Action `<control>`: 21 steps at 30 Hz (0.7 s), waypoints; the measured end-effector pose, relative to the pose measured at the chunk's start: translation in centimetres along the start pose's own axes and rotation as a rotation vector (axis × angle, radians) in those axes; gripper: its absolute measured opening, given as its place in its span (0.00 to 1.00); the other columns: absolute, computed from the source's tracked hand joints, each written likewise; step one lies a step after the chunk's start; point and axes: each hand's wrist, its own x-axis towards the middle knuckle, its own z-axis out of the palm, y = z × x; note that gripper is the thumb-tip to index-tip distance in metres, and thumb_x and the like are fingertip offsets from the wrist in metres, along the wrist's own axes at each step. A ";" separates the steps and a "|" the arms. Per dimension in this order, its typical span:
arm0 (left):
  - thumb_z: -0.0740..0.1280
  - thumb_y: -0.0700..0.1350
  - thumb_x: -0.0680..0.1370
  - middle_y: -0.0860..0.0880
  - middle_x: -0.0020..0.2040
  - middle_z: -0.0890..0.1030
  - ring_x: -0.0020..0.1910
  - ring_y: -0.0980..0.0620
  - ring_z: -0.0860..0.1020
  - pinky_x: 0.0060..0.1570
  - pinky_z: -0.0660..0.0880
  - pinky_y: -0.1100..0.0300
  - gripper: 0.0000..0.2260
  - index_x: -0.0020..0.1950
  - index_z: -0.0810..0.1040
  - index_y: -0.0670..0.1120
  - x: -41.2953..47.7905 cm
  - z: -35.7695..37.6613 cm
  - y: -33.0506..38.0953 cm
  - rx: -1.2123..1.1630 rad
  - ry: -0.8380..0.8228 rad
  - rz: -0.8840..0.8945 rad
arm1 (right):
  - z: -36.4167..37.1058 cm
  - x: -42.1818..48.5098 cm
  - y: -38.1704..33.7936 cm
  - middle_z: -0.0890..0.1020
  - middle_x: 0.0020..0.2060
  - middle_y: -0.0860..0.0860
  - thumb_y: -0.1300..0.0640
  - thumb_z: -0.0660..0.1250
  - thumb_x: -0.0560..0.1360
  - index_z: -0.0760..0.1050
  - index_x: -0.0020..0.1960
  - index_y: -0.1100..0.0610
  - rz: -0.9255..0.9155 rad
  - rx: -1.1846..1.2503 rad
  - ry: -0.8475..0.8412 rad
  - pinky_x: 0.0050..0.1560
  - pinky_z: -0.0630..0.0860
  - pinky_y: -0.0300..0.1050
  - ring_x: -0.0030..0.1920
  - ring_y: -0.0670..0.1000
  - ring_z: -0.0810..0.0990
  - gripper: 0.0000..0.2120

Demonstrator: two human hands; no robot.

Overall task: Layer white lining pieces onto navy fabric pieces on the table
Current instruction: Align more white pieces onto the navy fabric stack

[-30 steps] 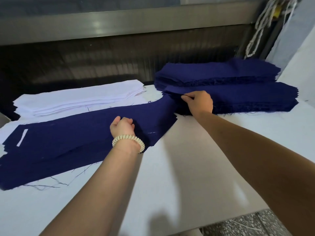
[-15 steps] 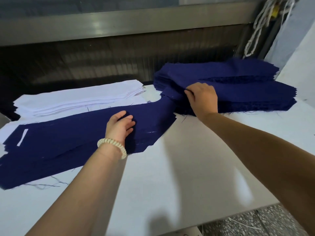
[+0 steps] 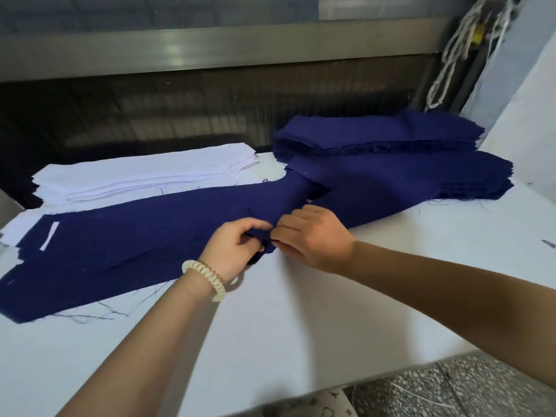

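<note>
Fingers of left hand (image 3: 230, 251) and right hand (image 3: 314, 236) pinch a navy piece (image 3: 290, 200) on white table (image 3: 301, 326), steel rail (image 3: 210, 52) behind.

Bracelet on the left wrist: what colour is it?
Cream bracelet, clearest in the head view.

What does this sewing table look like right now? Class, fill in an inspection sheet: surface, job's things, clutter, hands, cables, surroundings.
Surface: white table, smooth and flat.
Job's things: navy piece drawn off the navy stacks at back right; laid navy pieces at left; lining stack at back left.
Clutter: loose threads along the laid pieces' near edge.
Hands: left hand and right hand both pinch the navy piece's near corner, close together; bracelet on the left wrist.
Cables: white cords hang at top right, off the table.
Surroundings: metal rail behind; speckled floor below right.
</note>
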 end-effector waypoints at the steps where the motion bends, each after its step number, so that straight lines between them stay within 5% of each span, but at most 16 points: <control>1: 0.58 0.27 0.75 0.40 0.42 0.83 0.43 0.41 0.81 0.46 0.79 0.57 0.17 0.50 0.80 0.46 -0.3 -0.3 -0.2 0.007 0.019 -0.011 | 0.0 0.0 -0.4 0.79 0.32 0.54 0.62 0.71 0.69 0.81 0.42 0.60 0.004 0.015 -0.016 0.29 0.69 0.42 0.28 0.55 0.74 0.03; 4: 0.59 0.28 0.74 0.50 0.40 0.83 0.40 0.52 0.79 0.42 0.76 0.68 0.18 0.44 0.80 0.50 -1.6 -1.7 -0.8 0.026 0.033 -0.073 | 0.0 -0.3 -0.9 0.80 0.35 0.54 0.67 0.74 0.61 0.81 0.49 0.61 0.023 0.047 -0.095 0.29 0.72 0.42 0.30 0.56 0.76 0.16; 10: 0.66 0.39 0.76 0.58 0.39 0.84 0.42 0.62 0.80 0.49 0.73 0.65 0.12 0.41 0.82 0.55 -4.4 -5.2 -2.7 0.061 0.107 -0.122 | -0.2 -2.3 0.4 0.80 0.35 0.53 0.62 0.75 0.58 0.80 0.56 0.59 0.062 -0.046 -0.289 0.35 0.77 0.43 0.31 0.55 0.77 0.26; 14: 0.64 0.51 0.78 0.63 0.35 0.82 0.40 0.65 0.78 0.45 0.70 0.66 0.12 0.37 0.83 0.55 -6.1 -7.1 -4.4 0.091 0.259 -0.173 | -0.2 -3.1 1.8 0.81 0.40 0.54 0.59 0.69 0.67 0.74 0.66 0.56 0.131 -0.135 -0.461 0.50 0.73 0.47 0.41 0.57 0.80 0.26; 17: 0.68 0.43 0.76 0.61 0.33 0.82 0.37 0.62 0.78 0.40 0.72 0.67 0.10 0.37 0.82 0.54 -7.0 -8.2 -5.6 0.139 0.283 -0.191 | 0.0 -3.1 1.8 0.80 0.54 0.49 0.54 0.54 0.79 0.60 0.74 0.51 0.137 -0.149 -0.671 0.59 0.61 0.44 0.55 0.54 0.75 0.24; 19: 0.69 0.39 0.75 0.61 0.37 0.82 0.39 0.62 0.79 0.38 0.71 0.76 0.11 0.38 0.82 0.54 -7.7 -8.7 -6.2 0.212 0.263 -0.191 | -0.1 -2.7 1.2 0.80 0.54 0.48 0.52 0.51 0.81 0.59 0.75 0.49 0.098 -0.137 -0.740 0.59 0.60 0.42 0.55 0.53 0.74 0.22; 21: 0.71 0.38 0.73 0.59 0.38 0.82 0.41 0.59 0.79 0.39 0.70 0.74 0.10 0.38 0.81 0.54 -8.3 -9.2 -6.7 0.277 0.255 -0.203 | -0.3 -2.5 0.7 0.81 0.51 0.50 0.48 0.51 0.81 0.60 0.74 0.50 0.038 -0.096 -0.759 0.59 0.63 0.43 0.53 0.53 0.75 0.22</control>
